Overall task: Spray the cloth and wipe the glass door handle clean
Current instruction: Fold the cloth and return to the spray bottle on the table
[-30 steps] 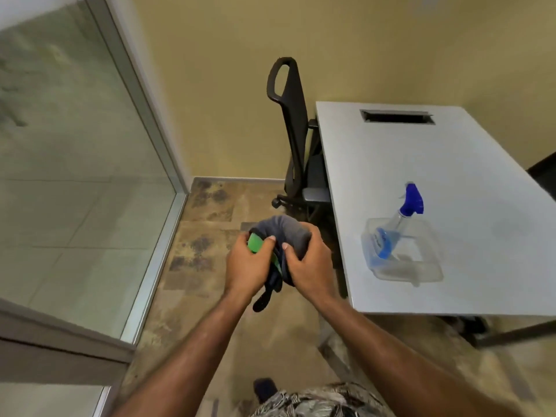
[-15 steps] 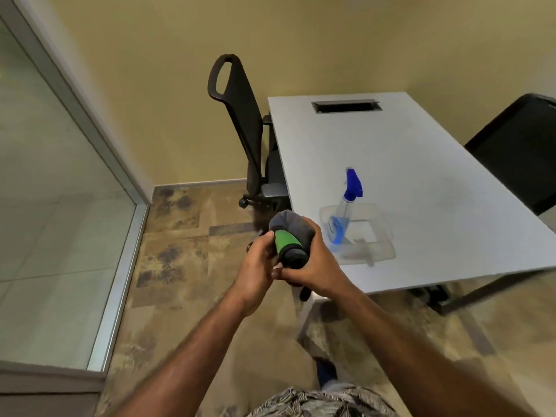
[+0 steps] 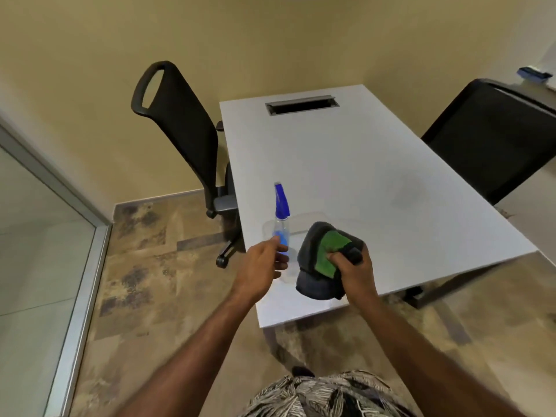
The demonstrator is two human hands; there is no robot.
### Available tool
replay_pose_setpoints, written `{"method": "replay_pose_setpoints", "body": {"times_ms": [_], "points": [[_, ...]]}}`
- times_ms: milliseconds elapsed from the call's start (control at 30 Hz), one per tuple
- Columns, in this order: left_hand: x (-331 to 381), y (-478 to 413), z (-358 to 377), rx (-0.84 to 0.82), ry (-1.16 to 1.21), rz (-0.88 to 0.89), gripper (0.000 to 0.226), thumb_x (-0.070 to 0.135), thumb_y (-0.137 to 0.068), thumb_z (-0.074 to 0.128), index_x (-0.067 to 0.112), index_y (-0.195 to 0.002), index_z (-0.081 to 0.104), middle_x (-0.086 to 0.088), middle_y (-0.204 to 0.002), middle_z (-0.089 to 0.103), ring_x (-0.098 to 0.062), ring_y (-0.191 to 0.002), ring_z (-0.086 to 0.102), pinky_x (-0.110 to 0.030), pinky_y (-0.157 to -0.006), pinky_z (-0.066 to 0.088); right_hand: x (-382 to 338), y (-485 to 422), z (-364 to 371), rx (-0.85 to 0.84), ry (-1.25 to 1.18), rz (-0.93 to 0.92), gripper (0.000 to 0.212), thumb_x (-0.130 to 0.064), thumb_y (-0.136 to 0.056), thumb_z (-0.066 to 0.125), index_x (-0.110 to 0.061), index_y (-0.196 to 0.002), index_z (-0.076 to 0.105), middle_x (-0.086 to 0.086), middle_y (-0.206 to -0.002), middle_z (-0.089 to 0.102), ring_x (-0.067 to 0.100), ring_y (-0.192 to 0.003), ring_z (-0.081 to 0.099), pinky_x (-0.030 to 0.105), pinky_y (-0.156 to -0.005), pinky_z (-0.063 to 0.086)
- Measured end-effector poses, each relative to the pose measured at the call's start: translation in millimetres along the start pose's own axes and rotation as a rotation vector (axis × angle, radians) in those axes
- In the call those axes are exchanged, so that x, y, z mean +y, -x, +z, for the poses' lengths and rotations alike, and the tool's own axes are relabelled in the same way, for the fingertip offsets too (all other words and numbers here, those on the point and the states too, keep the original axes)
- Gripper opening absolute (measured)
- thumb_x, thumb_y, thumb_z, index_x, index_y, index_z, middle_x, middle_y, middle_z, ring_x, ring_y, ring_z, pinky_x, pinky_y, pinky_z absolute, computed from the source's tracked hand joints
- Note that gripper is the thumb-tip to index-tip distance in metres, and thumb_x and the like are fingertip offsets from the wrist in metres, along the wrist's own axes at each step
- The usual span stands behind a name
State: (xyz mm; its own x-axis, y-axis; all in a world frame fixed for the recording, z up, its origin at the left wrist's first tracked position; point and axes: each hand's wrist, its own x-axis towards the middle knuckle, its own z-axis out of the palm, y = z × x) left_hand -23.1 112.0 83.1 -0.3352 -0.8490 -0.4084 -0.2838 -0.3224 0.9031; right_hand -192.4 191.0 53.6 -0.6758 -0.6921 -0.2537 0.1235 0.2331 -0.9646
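Hands are both out over the near corner of the white table (image 3: 346,164), forearms reaching up from the bottom of the view. The right hand (image 3: 356,273) is closed tight around a bunched cloth (image 3: 322,266), dark grey with a bright green patch showing on top; the knuckles curl over the right side of the bundle, and the cloth bulges out to the left and below the fist. It hangs just above the table's front edge.

The left hand (image 3: 260,266) is extended toward the spray bottle (image 3: 282,224), palm turned inward, fingers loosely spread and partly curled. The fingertips sit right at the bottle's lower body, level with the blue liquid, but I cannot tell whether they are touching it; the grip is open, nothing clasped in it. The wrist is straight, in line with the forearm.

The bottle stands upright, clear body with a blue trigger head on top, inside a shallow clear plastic tray (image 3: 304,219) near the table's front left corner. Cloth and right hand cover much of that tray.

A black office chair (image 3: 183,127) stands left of the table against the yellow wall, a second black chair (image 3: 493,136) sits on the right side. A glass panel with a metal frame (image 3: 87,284) runs along the left edge; the door handle itself is not in view.
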Motion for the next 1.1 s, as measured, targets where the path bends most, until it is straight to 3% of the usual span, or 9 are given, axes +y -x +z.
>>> {"method": "replay_pose_setpoints", "body": {"times_ms": [100,200,333,400,500,667,867,967,1100], "points": [[-20.8,-26.6,-0.8,0.176,-0.119,-0.012,0.030,0.029,-0.108,0.042,0.011,-0.110,0.066,-0.012,-0.111,0.068,-0.022,-0.095,0.066,-0.036,-0.083,0.056,-1.1,-32.3,-4.8,0.002,-0.181,0.125,0.059,-0.023,-0.067,0.072,-0.013,-0.123,0.055,0.014,-0.114,0.067,0.034,-0.107,0.064,0.047,-0.090,0.055],[-35.5,-48.1,-5.2,0.254,-0.121,-0.077,0.016,0.027,-0.107,0.047,0.018,-0.110,0.059,-0.008,-0.116,0.063,-0.021,-0.100,0.063,-0.036,-0.086,0.056,0.9,-65.2,-1.6,-0.030,-0.331,0.240,0.059,-0.021,-0.070,0.071,-0.012,-0.126,0.056,0.017,-0.118,0.067,0.036,-0.107,0.064,0.044,-0.082,0.055],[-50.6,-78.6,-8.9,0.265,-0.186,-0.191,0.032,0.031,-0.103,0.055,0.012,-0.128,0.056,-0.010,-0.124,0.062,-0.025,-0.106,0.061,-0.042,-0.093,0.055,9.3,-101.4,7.9,-0.041,-0.363,0.308,0.054,-0.020,-0.076,0.070,-0.013,-0.128,0.058,0.017,-0.122,0.067,0.035,-0.108,0.065,0.039,-0.076,0.054],[-56.0,-92.0,-9.5,0.249,-0.180,-0.239,0.040,0.031,-0.102,0.057,0.012,-0.136,0.053,-0.011,-0.128,0.060,-0.026,-0.107,0.060,-0.042,-0.097,0.054,12.3,-116.4,12.8,-0.022,-0.338,0.318,0.044,-0.015,-0.083,0.068,-0.011,-0.126,0.059,0.015,-0.118,0.068,0.034,-0.106,0.066,0.040,-0.079,0.055],[-63.3,-110.0,-8.6,0.240,-0.141,-0.303,0.048,0.030,-0.101,0.060,0.013,-0.144,0.046,-0.011,-0.138,0.055,-0.028,-0.116,0.057,-0.046,-0.103,0.051,16.0,-137.0,17.9,0.004,-0.204,0.280,0.045,-0.016,-0.083,0.072,-0.012,-0.125,0.056,0.012,-0.118,0.067,0.029,-0.103,0.065,0.043,-0.090,0.056],[-67.4,-123.8,-1.9,0.224,-0.091,-0.356,0.050,0.021,-0.103,0.058,0.014,-0.149,0.039,-0.013,-0.145,0.050,-0.033,-0.118,0.059,-0.042,-0.088,0.056,19.3,-161.9,27.8,-0.085,0.072,0.205,0.059,-0.021,-0.079,0.080,-0.015,-0.127,0.045,0.001,-0.111,0.060,0.025,-0.106,0.063,0.045,-0.097,0.054],[-78.1,-128.2,1.4,0.226,-0.086,-0.311,0.046,0.027,-0.102,0.060,0.018,-0.146,0.047,-0.014,-0.124,0.063,-0.031,-0.092,0.072,-0.042,-0.078,0.063,26.3,-183.6,47.8,-0.324,0.316,0.242,0.055,-0.020,-0.081,0.079,-0.013,-0.124,0.045,0.007,-0.117,0.059,0.024,-0.106,0.062,0.039,-0.094,0.053],[-83.1,-129.9,2.9,0.244,-0.130,-0.267,0.043,0.019,-0.102,0.062,0.015,-0.142,0.051,-0.010,-0.100,0.066,-0.031,-0.088,0.072,-0.040,-0.072,0.063,32.3,-192.0,55.1,-0.365,0.349,0.271,0.051,-0.016,-0.082,0.077,-0.010,-0.124,0.049,0.010,-0.118,0.061,0.026,-0.108,0.063,0.040,-0.094,0.053],[-89.0,-131.8,-0.1,0.240,-0.152,-0.280,0.042,0.006,-0.100,0.061,0.012,-0.141,0.052,-0.009,-0.094,0.065,-0.026,-0.082,0.069,-0.034,-0.066,0.061,43.2,-196.8,64.0,-0.474,0.386,0.305,0.037,-0.011,-0.089,0.067,-0.004,-0.125,0.060,0.014,-0.118,0.068,0.026,-0.105,0.066,0.036,-0.088,0.053]]}}
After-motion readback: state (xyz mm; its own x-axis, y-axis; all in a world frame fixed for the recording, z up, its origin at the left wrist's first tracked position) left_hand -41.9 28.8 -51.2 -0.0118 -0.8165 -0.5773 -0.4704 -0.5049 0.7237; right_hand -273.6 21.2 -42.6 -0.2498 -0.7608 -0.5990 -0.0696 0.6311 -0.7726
